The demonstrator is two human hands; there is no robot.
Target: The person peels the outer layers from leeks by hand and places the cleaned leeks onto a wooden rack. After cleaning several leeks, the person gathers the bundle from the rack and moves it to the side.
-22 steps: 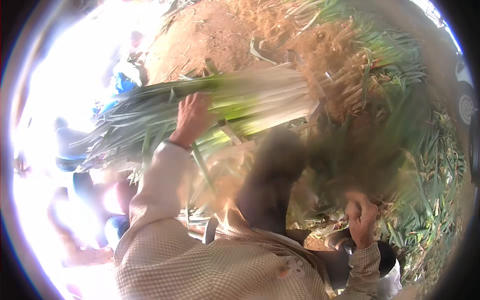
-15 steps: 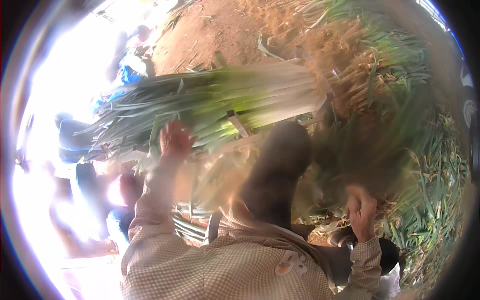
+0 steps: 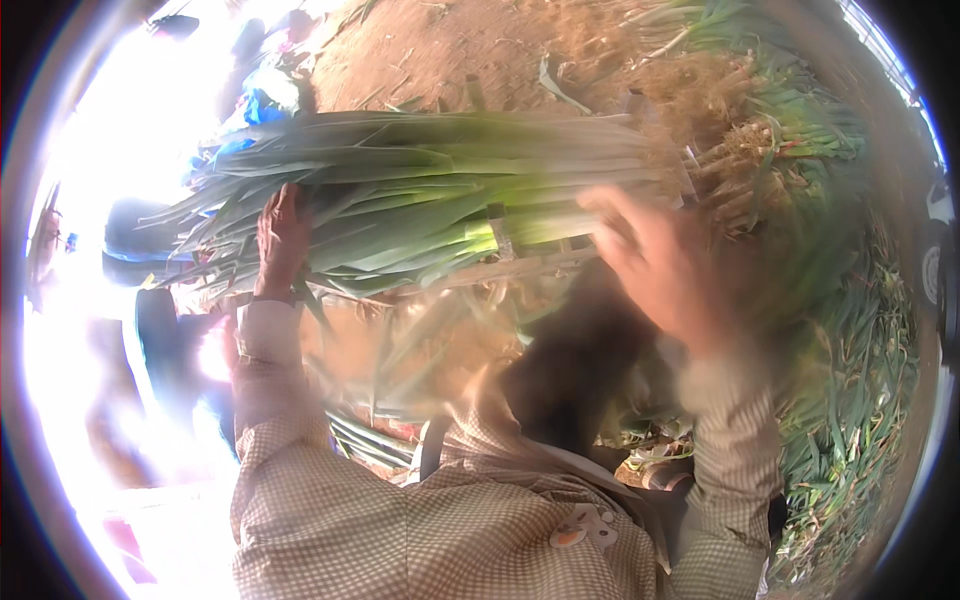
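A thick row of leeks (image 3: 430, 190) lies crosswise in front of me, green leaves to the left, white stems and brown roots to the right. My left hand (image 3: 283, 235) rests at the near edge of the leaves, fingers stretched out and touching them. My right hand (image 3: 655, 260) is blurred by motion beside the near side of the white stems. Its fingers reach out partly bent, with nothing visible in them; whether they touch the stems I cannot tell. A short wooden post (image 3: 500, 232) stands against the near side of the row.
More leeks with tangled roots (image 3: 735, 165) lie at the far right. A heap of green leaves (image 3: 850, 420) spreads down the right side. Bare brown soil (image 3: 440, 55) lies beyond the row. My dark-clad leg (image 3: 570, 360) is between my arms. Glare washes out the left.
My right hand has risen from low on the right to the white stems. My left hand has shifted left and farther away along the leaves.
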